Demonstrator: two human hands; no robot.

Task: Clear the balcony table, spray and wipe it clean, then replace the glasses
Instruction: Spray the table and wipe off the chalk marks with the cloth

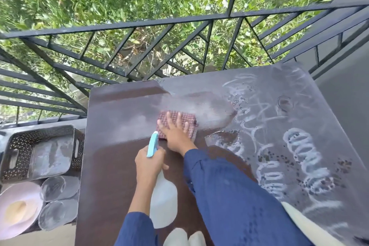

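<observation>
A black metal railing [139, 24] with diagonal bars spans the upper view from nine o'clock to three o'clock. Beyond it, dense green foliage [89, 8] fills the background around twelve o'clock. At nine o'clock sits a dark perforated basket [18, 140] with slot handles; something pale and glossy lies inside, too unclear to identify. Just below it, at eight o'clock, are pale pink plates [20, 191], the uppermost with a tan patch at its centre. A plain grey surface [347, 110] fills three o'clock.
</observation>
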